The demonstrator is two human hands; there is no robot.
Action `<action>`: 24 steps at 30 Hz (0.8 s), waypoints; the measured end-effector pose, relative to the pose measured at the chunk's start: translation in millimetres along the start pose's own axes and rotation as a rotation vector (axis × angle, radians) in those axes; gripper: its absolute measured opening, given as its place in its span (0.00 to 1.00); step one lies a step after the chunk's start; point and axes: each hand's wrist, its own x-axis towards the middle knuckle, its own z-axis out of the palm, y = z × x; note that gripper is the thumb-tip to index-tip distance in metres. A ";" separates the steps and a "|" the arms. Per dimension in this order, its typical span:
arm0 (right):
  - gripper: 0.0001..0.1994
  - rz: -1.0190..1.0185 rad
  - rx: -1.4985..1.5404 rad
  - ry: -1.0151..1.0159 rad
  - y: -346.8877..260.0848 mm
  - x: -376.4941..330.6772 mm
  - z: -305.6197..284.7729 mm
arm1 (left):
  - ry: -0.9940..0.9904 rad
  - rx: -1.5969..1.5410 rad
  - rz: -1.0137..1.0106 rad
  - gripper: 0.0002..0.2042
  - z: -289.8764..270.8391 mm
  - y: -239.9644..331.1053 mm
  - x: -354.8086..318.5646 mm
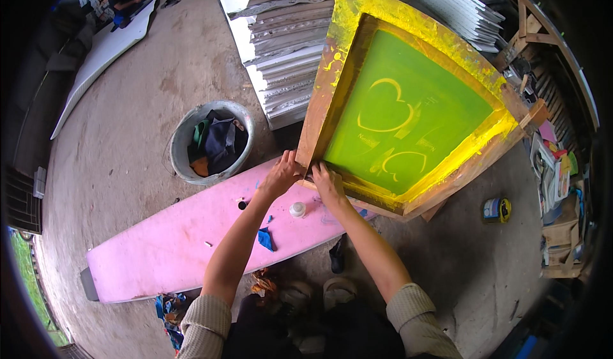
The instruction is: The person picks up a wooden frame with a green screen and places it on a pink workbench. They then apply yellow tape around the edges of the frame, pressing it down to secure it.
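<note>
A large wooden screen printing frame (306, 138) stands tilted up in front of me, its borders smeared with yellow paint. Inside it is a green mesh (383, 113) with two heart outlines and some faint lettering. My left hand (281, 175) is closed on the frame's near left corner. Beside it, my right hand (329, 183) curls over the lower rail, fingertips hidden inside the corner. Under my arms lies a long pink board (159, 241). On it are a small whitish bottle (297, 209), a small black cap-like piece (242, 204) and a blue scrap (266, 239).
A grey bucket (246, 151) of dark cloths stands left of the frame. Behind rise stacked white corrugated sheets (287, 59). A yellow-and-dark tin (497, 210) sits on the floor at right, near a cluttered shelf (562, 231). Another person (126, 0) is far left.
</note>
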 end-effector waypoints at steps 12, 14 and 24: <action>0.10 0.068 0.042 -0.062 -4.7 -0.1 3.1 | 0.108 0.005 -0.010 0.33 12.4 -8.4 0.1; 0.12 0.110 0.089 0.011 -10.1 -2.4 1.2 | 0.122 0.013 0.006 0.35 11.2 -8.9 -1.1; 0.15 0.274 0.152 0.118 -23.4 -3.2 13.1 | 0.063 0.036 0.152 0.17 0.9 -0.1 -0.7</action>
